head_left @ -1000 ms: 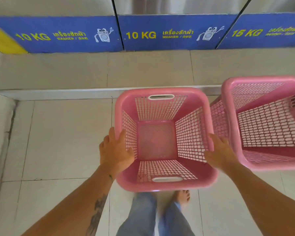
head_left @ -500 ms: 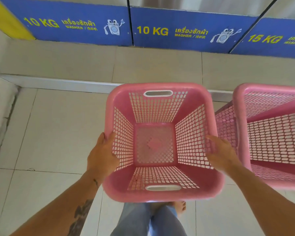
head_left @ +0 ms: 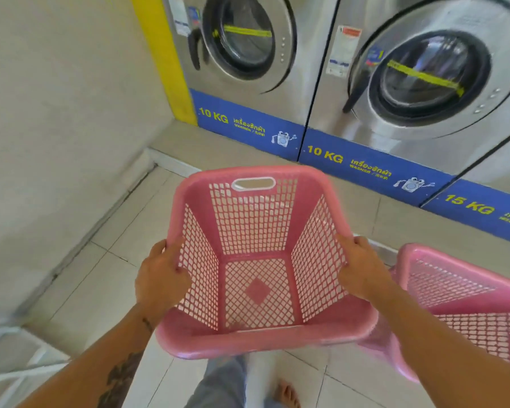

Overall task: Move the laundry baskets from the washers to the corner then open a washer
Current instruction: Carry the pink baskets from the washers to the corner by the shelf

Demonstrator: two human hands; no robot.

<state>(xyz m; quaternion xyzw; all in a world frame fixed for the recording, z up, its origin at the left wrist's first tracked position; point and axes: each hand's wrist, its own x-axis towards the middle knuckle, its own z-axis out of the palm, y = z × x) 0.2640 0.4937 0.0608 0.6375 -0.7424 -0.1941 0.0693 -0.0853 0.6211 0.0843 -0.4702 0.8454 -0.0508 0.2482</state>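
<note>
Laundry basket [head_left: 253,219], pink and empty, is carried at the centre of the view, apparently clear of the floor and tipped slightly away from the person. The left hand [head_left: 159,278] clasps the rim at the basket's 9 o'clock, fingers hooked over the edge onto the lattice wall. The right hand [head_left: 362,269] clasps the opposite rim at 3 o'clock in the same way.

Judging by its bare mesh bottom and thin moulded plastic, the load looks light and fairly stiff, with some give in the perforated sides. The thick rolled rim appears the firmest place to hold, and a grip on both sides should keep it balanced. A white-edged handle slot [head_left: 253,184] in the far wall, at 12 o'clock, offers another hold.

A second basket [head_left: 442,257], also pink, sits just beside the right forearm at 4 o'clock; whether it touches the first cannot be told. The tiled floor [head_left: 80,290] runs to the corner [head_left: 156,156] at 11 o'clock, where a pale wall [head_left: 56,113] meets the raised step under the steel machines. The left washer [head_left: 248,54] stands at 12 o'clock and the next washer [head_left: 424,78] at 2 o'clock, both doors shut. The corner, near at hand, looks the likely set-down spot.
</note>
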